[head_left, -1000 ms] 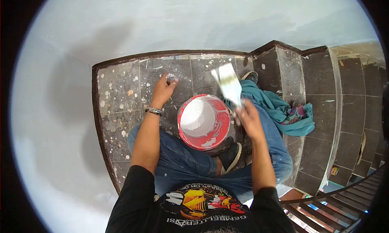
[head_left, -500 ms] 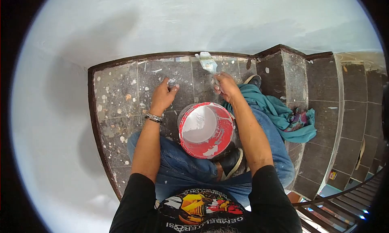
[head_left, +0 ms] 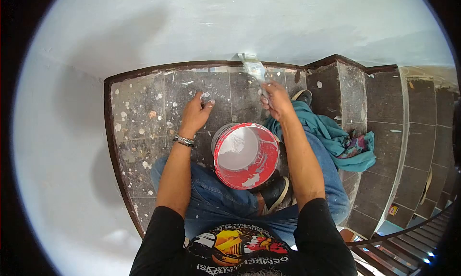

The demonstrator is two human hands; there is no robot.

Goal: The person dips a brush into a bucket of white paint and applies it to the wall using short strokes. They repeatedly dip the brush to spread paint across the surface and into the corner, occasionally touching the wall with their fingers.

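My right hand is closed around the handle of a paintbrush smeared with white paint. The brush's bristles touch the pale wall just above the dark skirting edge. My left hand hovers over the speckled floor tiles, thumb and forefinger apart, holding nothing that I can see; white paint marks its fingertips. Between my forearms stands a red-rimmed bucket with white paint inside, tilted towards me in view.
A teal cloth is draped by my right leg and shoe. Steps go down on the right, with a dark railing at the lower right. Dark skirting borders the paint-spotted tile floor.
My right hand has moved a little right, and the brush tip has shifted up and right onto the wall. The left hand has stayed nearly in place.
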